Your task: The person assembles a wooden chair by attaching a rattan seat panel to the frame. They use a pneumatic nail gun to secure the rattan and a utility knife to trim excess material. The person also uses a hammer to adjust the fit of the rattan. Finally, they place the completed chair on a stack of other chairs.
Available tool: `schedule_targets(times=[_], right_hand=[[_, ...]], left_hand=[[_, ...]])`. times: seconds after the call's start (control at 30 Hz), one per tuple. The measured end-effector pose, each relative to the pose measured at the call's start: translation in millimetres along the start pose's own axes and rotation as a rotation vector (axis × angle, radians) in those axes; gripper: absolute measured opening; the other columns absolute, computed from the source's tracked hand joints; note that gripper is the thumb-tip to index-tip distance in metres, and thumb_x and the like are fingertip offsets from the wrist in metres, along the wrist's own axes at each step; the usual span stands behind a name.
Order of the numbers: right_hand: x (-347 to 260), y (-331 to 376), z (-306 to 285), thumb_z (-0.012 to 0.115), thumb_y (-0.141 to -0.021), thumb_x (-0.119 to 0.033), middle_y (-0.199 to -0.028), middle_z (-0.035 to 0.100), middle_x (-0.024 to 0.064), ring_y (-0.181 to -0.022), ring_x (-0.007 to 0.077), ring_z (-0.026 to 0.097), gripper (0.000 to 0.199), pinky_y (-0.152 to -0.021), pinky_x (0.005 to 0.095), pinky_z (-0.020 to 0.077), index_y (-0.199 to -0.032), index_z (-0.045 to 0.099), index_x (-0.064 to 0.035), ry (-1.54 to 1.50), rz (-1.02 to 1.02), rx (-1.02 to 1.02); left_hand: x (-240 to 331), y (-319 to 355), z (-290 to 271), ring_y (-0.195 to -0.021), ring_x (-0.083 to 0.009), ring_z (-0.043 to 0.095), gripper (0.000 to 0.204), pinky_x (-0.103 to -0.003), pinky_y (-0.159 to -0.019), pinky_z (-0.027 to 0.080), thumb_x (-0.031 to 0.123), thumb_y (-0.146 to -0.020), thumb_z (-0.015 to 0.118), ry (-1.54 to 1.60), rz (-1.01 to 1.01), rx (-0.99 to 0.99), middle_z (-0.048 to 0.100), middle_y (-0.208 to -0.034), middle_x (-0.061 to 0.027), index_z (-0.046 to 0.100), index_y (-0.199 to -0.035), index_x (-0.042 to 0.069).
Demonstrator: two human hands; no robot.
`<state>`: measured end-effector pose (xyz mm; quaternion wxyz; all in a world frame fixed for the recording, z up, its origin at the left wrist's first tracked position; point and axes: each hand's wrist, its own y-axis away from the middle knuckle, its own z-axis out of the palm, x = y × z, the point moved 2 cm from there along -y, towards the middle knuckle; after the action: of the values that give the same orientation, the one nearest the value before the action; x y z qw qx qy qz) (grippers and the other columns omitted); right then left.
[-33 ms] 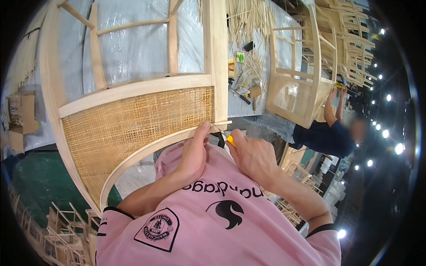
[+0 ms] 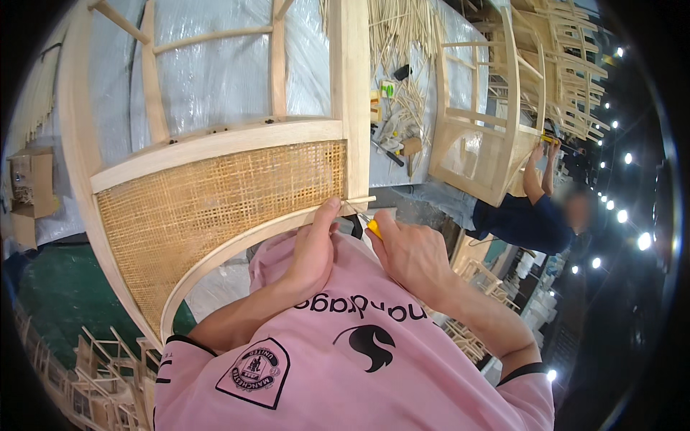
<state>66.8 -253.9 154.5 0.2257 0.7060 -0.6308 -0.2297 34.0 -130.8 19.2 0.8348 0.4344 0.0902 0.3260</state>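
Note:
A pale wooden chair frame (image 2: 215,154) lies before me, its woven cane panel (image 2: 230,197) bordered below by a curved wooden rail (image 2: 215,260). My left hand (image 2: 314,248) is closed on the rail's right end, thumb on top and the other fingers mostly hidden behind. A thin pale wood strip (image 2: 365,200) sticks out past the upright post there. My right hand (image 2: 417,255) grips a yellow-handled tool (image 2: 374,228). Its thin metal end points at the strip's end, beside my left thumb; the exact kind of tool is unclear.
Plastic-covered work surface (image 2: 208,79) lies behind the frame. Loose wood strips (image 2: 406,32), a hammer-like tool (image 2: 388,154) and small items lie to the right. A co-worker (image 2: 528,219) handles another chair frame (image 2: 478,144). A cardboard box (image 2: 32,194) stands at left; more chair frames (image 2: 108,377) lie below it.
My view has shifted very slightly. Both hands, the yellow-handled tool and the chair frame keep nearly the same places.

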Motion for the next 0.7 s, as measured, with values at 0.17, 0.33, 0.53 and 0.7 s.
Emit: schedule_targets(times=[0.17,0.33,0.53,0.7], right_hand=[[-2,-7,0,0.064,-0.1,-0.026,-0.076,0.066,0.0128,-0.067,0.0342,0.068,0.026,-0.055,0.0484,0.0523,-0.098,0.049,-0.0054,0.04,0.026,-0.112],[-9,-8,7,0.065,-0.1,-0.026,-0.079,0.066,0.0128,-0.069,0.0349,0.068,0.026,-0.06,0.0491,0.0538,-0.099,0.049,-0.0048,0.025,0.098,-0.167],[-1,-6,25,0.066,-0.1,-0.026,-0.075,0.066,0.0119,-0.065,0.0347,0.068,0.026,-0.055,0.0478,0.0533,-0.103,0.05,-0.0051,-0.04,0.04,-0.005],[18,-4,68,0.068,-0.099,-0.025,-0.066,0.065,0.0117,-0.054,0.0354,0.064,0.024,-0.052,0.0452,0.0507,-0.105,0.055,-0.0065,-0.59,0.115,0.062]], left_hand=[[9,7,3,-0.108,-0.0125,0.054,0.034,-0.032,-0.101,0.039,0.034,-0.107,0.056,0.037,-0.066,-0.044,0.063,-0.119,-0.0018,0.061,-0.127,0.006],[9,8,-9,-0.12,-0.0113,0.054,0.041,-0.027,-0.107,0.041,0.03,-0.111,0.055,-0.11,-0.024,-0.12,0.062,-0.131,-0.0052,0.062,-0.135,-0.002],[-3,3,-3,-0.114,-0.011,0.055,0.04,-0.028,-0.103,0.042,0.032,-0.11,0.055,-0.026,0.087,-0.118,0.064,-0.124,-0.0039,0.065,-0.128,-0.002],[-4,-2,-1,-0.109,-0.0099,0.054,0.039,-0.028,-0.099,0.04,0.037,-0.107,0.059,-0.016,0.08,-0.038,0.063,-0.119,-0.0023,0.067,-0.122,0.002]])
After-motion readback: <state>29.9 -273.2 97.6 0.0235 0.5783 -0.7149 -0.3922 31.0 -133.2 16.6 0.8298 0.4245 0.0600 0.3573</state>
